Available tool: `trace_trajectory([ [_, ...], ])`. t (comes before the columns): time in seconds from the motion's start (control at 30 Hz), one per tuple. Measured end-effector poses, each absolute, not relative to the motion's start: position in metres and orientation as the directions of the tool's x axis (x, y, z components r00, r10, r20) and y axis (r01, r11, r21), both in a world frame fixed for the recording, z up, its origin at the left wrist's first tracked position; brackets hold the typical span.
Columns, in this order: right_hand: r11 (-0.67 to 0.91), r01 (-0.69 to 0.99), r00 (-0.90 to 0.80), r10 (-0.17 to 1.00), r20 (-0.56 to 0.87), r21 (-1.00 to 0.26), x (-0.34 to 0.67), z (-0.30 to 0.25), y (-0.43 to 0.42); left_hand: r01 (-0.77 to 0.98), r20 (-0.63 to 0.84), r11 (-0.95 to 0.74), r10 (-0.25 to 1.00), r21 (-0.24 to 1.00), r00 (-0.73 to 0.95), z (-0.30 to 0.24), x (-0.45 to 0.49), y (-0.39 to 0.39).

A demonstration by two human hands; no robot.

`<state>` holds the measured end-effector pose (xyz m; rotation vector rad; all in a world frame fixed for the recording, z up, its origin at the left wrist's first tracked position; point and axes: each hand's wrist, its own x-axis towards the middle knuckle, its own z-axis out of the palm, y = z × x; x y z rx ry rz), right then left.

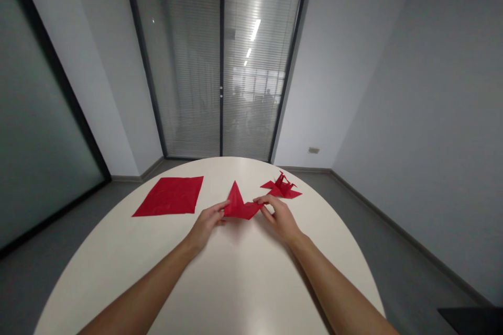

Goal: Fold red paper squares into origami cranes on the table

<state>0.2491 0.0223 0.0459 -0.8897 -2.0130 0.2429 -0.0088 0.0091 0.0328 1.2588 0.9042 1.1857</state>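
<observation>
Between my hands is a folded piece of red paper (pixel 240 209), with one tall point standing up on its left and a flatter flap reaching right. My left hand (pixel 209 222) is closed on its left edge, thumb on the near face and fingers partly behind it. The thumb and fingertips of my right hand (pixel 277 215) pinch the right-hand tip. The paper is held a little above the table, with a soft shadow beneath it. Just beyond my right hand lie finished-looking red origami cranes (pixel 282 187), overlapping so that I cannot tell how many.
A flat stack or sheet of red square paper (pixel 171 196) lies on the left of the round white table (pixel 220 282). Past the table's far edge is a glass door with blinds (pixel 220 63). A dark object (pixel 473 320) shows at the lower right corner.
</observation>
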Motion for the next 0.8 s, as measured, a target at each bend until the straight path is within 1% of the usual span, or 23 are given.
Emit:
trace_trajectory([
  [0.1,0.754,0.487,-0.391,0.640,0.661,-0.441,0.2477,0.0491,0.0192,-0.254,0.043,-0.012,0.992,0.967,0.115,0.0312,-0.0070,0.0141],
  [0.17,0.780,0.474,-0.424,0.608,0.671,-0.408,0.2468,0.0503,0.0182,-0.281,0.022,0.004,0.996,0.960,0.086,0.0309,-0.0063,0.0150],
  [0.27,0.803,0.457,-0.450,0.579,0.680,-0.381,0.2461,0.0497,0.0190,-0.288,0.030,-0.006,0.997,0.958,0.076,0.0320,-0.0070,0.0137],
  [0.43,0.806,0.456,-0.470,0.578,0.667,-0.377,0.2474,0.0474,0.0210,-0.226,0.064,-0.053,0.997,0.973,0.042,0.0353,-0.0090,0.0112],
  [0.63,0.791,0.495,-0.549,0.606,0.576,-0.360,0.2469,0.0488,0.0174,-0.126,0.053,-0.056,0.998,0.990,-0.033,0.0354,-0.0087,0.0128],
  [0.8,0.791,0.506,-0.587,0.608,0.534,-0.345,0.2433,0.0465,0.0151,-0.036,0.073,-0.077,0.993,0.996,-0.095,0.0326,-0.0090,0.0145],
])
